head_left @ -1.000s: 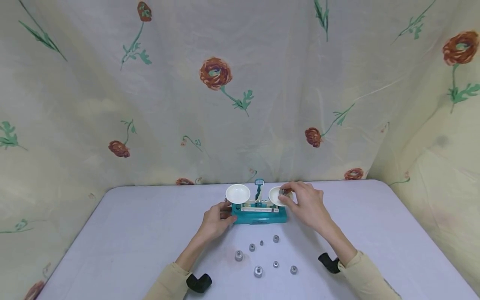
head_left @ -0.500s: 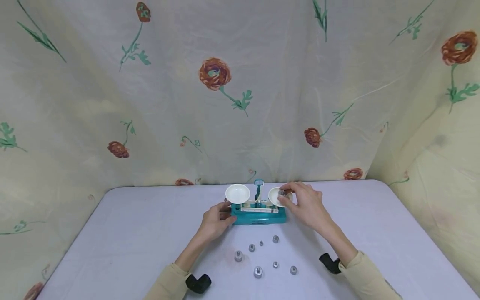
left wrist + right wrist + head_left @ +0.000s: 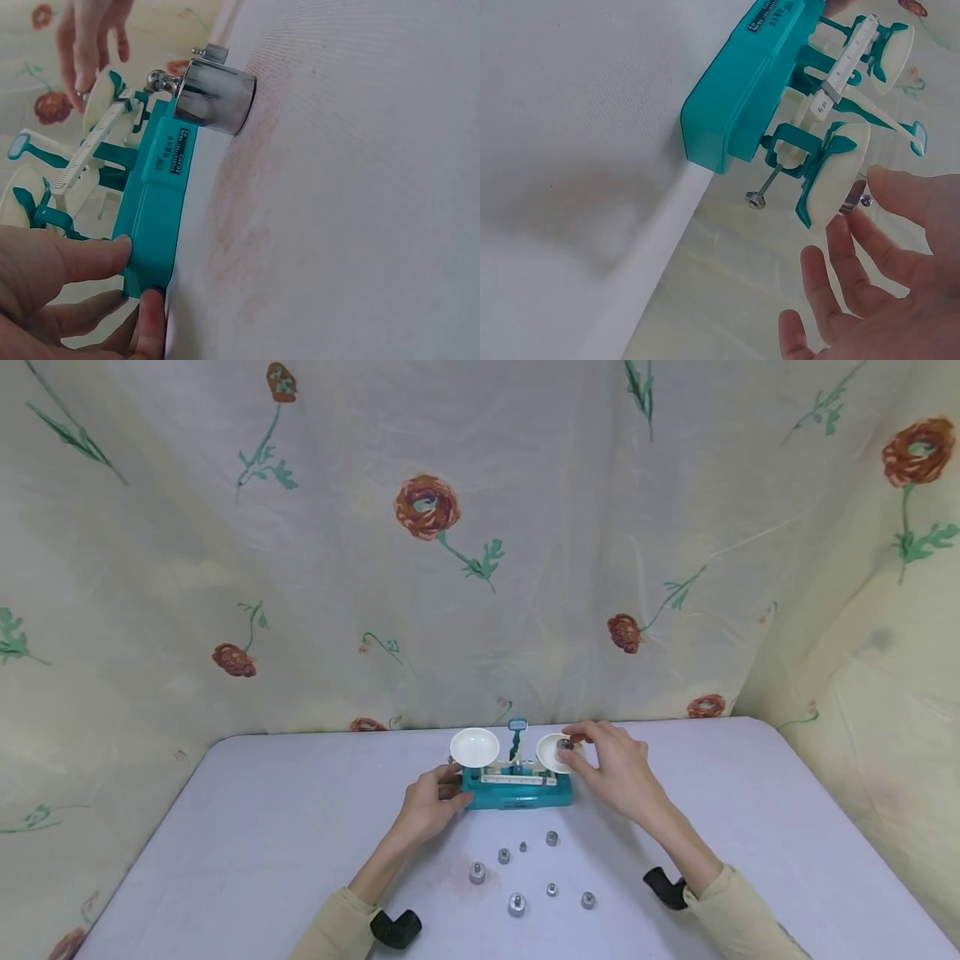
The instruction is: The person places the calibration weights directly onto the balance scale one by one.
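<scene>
A teal balance scale (image 3: 517, 792) with two white pans stands near the table's far edge. My left hand (image 3: 429, 802) grips the left end of its base; in the left wrist view the thumb lies on the front face and another finger at the lower edge. At the right pan (image 3: 550, 757), my right hand (image 3: 618, 772) holds a small metal weight (image 3: 853, 196) between thumb and fingertips. The weight's base is against the pan's surface. Nothing lies in the left pan (image 3: 475, 747).
Several knobbed metal weights of different sizes stand on the table in front of the scale, among them a large one (image 3: 517, 905), a mid-sized one (image 3: 477, 872) and one near the base (image 3: 552, 838). A flowered curtain (image 3: 480, 635) hangs behind the table (image 3: 262, 843).
My right forearm has shifted slightly right, and the right fingers look a little more spread around the weight. The left hand and the scale have stayed in place.
</scene>
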Action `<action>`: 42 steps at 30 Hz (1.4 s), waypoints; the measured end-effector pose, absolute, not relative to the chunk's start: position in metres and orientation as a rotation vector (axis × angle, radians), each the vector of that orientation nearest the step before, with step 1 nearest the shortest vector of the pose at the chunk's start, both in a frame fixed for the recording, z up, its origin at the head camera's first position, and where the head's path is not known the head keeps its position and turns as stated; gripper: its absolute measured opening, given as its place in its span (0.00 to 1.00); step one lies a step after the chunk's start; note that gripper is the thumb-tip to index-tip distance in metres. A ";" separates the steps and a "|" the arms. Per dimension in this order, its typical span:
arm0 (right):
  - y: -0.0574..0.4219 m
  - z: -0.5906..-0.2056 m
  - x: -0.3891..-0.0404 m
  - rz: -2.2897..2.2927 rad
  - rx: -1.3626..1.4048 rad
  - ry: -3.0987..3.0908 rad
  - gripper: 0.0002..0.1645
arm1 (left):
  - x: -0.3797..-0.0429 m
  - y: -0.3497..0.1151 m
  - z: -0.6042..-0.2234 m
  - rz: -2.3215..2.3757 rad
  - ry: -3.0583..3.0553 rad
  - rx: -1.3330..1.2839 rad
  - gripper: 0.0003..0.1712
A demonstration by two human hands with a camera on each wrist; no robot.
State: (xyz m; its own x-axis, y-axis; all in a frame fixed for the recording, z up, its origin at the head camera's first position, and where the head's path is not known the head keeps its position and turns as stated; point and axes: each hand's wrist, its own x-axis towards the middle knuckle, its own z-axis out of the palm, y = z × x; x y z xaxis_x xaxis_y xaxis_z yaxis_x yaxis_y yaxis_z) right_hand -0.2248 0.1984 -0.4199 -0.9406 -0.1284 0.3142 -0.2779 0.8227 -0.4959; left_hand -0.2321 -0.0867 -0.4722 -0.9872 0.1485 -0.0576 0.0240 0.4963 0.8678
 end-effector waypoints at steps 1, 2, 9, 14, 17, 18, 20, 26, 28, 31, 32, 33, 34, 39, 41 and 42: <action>0.198 -0.419 -0.224 0.805 0.316 -2.736 0.24 | -0.232 -0.087 -0.472 1.512 2.606 0.149 0.32; 0.198 -0.418 -0.224 0.803 0.322 -2.734 0.24 | -0.232 -0.088 -0.473 1.515 2.604 0.145 0.32; 0.204 -0.412 -0.218 0.831 0.343 -2.696 0.23 | -0.235 -0.089 -0.474 1.518 2.605 0.153 0.31; 0.213 -0.411 -0.213 0.880 0.355 -2.661 0.22 | -0.236 -0.088 -0.476 1.514 2.598 0.155 0.32; 0.217 -0.410 -0.210 0.902 0.357 -2.653 0.21 | -0.236 -0.087 -0.476 1.511 2.601 0.145 0.32; 0.218 -0.409 -0.209 0.907 0.355 -2.654 0.21 | -0.236 -0.087 -0.476 1.512 2.600 0.142 0.32; 0.220 -0.408 -0.207 0.920 0.350 -2.655 0.20 | -0.236 -0.087 -0.476 1.511 2.602 0.142 0.32; 0.228 -0.410 -0.204 0.906 0.359 -2.652 0.15 | -0.236 -0.088 -0.476 1.506 2.613 0.164 0.31; 0.231 -0.412 -0.203 0.897 0.359 -2.658 0.13 | -0.236 -0.088 -0.476 1.506 2.613 0.163 0.31; 0.236 -0.413 -0.202 0.901 0.346 -2.699 0.12 | -0.235 -0.087 -0.477 1.504 2.613 0.158 0.31; 0.237 -0.413 -0.201 0.904 0.345 -2.719 0.12 | -0.235 -0.087 -0.477 1.504 2.613 0.156 0.32; 0.238 -0.414 -0.200 0.909 0.345 -2.739 0.11 | -0.235 -0.087 -0.477 1.504 2.613 0.155 0.32; 0.239 -0.414 -0.200 0.914 0.346 -2.758 0.11 | -0.235 -0.087 -0.477 1.504 2.613 0.155 0.32; 0.240 -0.418 -0.199 0.957 0.367 -2.806 0.12 | -0.235 -0.087 -0.476 1.519 2.607 0.155 0.32; 0.239 -0.419 -0.199 0.984 0.365 -2.820 0.14 | -0.235 -0.087 -0.475 1.525 2.603 0.156 0.32; 0.239 -0.420 -0.199 0.994 0.364 -2.829 0.15 | -0.235 -0.087 -0.475 1.526 2.601 0.157 0.32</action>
